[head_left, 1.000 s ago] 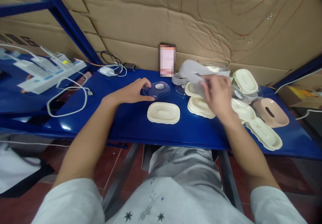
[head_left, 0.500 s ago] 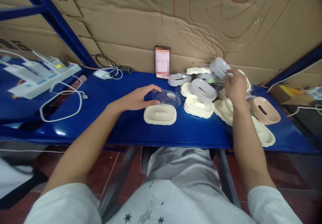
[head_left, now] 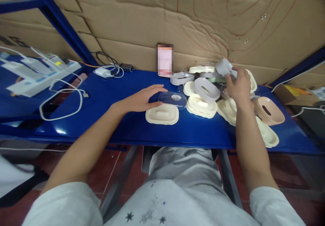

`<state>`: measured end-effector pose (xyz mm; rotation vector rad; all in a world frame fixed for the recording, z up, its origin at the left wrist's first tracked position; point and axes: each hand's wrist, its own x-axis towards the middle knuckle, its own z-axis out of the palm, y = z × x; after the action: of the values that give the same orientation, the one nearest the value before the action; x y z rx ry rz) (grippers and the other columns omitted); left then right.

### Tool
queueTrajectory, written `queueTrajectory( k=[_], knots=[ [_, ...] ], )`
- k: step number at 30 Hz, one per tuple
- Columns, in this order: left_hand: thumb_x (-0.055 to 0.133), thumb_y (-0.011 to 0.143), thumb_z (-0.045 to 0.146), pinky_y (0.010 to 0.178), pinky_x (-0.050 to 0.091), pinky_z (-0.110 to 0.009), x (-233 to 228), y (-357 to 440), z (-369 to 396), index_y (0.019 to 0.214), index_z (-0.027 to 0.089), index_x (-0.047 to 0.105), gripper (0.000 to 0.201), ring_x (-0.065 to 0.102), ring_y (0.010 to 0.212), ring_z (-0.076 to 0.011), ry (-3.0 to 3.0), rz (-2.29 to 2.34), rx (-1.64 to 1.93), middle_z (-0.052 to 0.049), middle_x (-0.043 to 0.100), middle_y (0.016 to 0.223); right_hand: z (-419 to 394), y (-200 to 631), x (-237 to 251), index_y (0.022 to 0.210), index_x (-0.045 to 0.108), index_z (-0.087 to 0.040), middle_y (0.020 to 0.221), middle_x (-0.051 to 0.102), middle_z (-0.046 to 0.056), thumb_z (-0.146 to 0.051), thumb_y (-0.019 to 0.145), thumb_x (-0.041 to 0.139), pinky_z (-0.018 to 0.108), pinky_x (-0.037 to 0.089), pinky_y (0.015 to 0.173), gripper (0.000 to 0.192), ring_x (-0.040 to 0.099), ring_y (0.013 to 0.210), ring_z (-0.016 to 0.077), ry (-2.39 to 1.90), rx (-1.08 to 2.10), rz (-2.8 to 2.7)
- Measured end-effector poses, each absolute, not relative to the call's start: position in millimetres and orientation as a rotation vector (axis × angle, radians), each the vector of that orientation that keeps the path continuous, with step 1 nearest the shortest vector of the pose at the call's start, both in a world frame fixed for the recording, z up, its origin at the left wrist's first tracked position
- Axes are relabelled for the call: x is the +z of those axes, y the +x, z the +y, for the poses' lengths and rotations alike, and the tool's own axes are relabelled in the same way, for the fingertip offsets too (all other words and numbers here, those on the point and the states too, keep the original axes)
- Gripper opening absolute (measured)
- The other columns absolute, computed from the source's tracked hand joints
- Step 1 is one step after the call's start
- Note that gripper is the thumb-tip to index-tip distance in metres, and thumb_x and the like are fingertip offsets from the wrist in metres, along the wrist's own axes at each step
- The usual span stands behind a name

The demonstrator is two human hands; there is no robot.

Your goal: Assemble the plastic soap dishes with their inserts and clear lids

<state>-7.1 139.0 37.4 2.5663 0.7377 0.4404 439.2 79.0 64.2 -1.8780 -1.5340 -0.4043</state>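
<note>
My left hand (head_left: 143, 99) is open, thumb and fingers spread at the left end of a clear plastic lid (head_left: 172, 100) that bears a round label. Just in front of that lid lies a cream oval piece (head_left: 162, 114) with a raised bar in its middle. Over the pile on the right, my right hand (head_left: 239, 85) grips a light-grey plastic piece (head_left: 223, 67), tilted up; the fingers partly hide it. Below and left of this hand are a grey tray with a slot (head_left: 207, 89) and a stack of cream pieces (head_left: 201, 107).
A phone (head_left: 165, 60) leans against the cardboard wall (head_left: 132, 23). A peach slotted box (head_left: 269, 111) and a cream piece (head_left: 267, 134) lie at the right. Power strips with white cables (head_left: 43, 80) stand at the left. The blue table's front edge (head_left: 177, 144) is near my lap.
The clear lid has slid slightly right, and my left fingers look more spread. In my right hand the grey piece has turned a little. The view has shifted slightly.
</note>
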Motion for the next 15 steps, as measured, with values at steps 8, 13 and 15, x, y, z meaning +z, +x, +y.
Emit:
queueTrajectory(
  k=[8,13,15],
  knots=[
    [0.059,0.103,0.064,0.114,0.051,-0.043,46,-6,135,0.122,0.022,0.073,0.048,0.066,0.123,-0.0274,2.611,0.726,0.496,-0.011,0.067,0.128,76,429,69,0.14,0.06,-0.024,0.147,0.063,0.02,-0.045,0.103,0.052,0.066,0.047,0.111,0.043,0.057,0.137,0.0431,-1.839,-0.436,-1.549],
    [0.067,0.094,0.078,0.125,0.043,-0.043,55,-10,128,0.146,0.025,0.066,0.075,0.056,0.145,-0.0317,2.573,0.748,0.225,-0.012,0.059,0.154,73,411,71,0.144,0.057,-0.023,0.153,0.06,0.02,-0.047,0.106,0.05,0.067,0.045,0.114,0.046,0.055,0.142,0.0413,-1.825,-0.46,-1.63],
    [0.066,0.092,0.082,0.133,0.032,-0.046,57,-11,125,0.16,0.026,0.056,0.089,0.043,0.16,-0.0348,2.557,0.801,0.142,-0.012,0.046,0.172,73,406,70,0.146,0.056,-0.024,0.156,0.059,0.02,-0.048,0.106,0.05,0.066,0.044,0.116,0.048,0.054,0.144,0.0404,-1.827,-0.478,-1.645]
  ],
)
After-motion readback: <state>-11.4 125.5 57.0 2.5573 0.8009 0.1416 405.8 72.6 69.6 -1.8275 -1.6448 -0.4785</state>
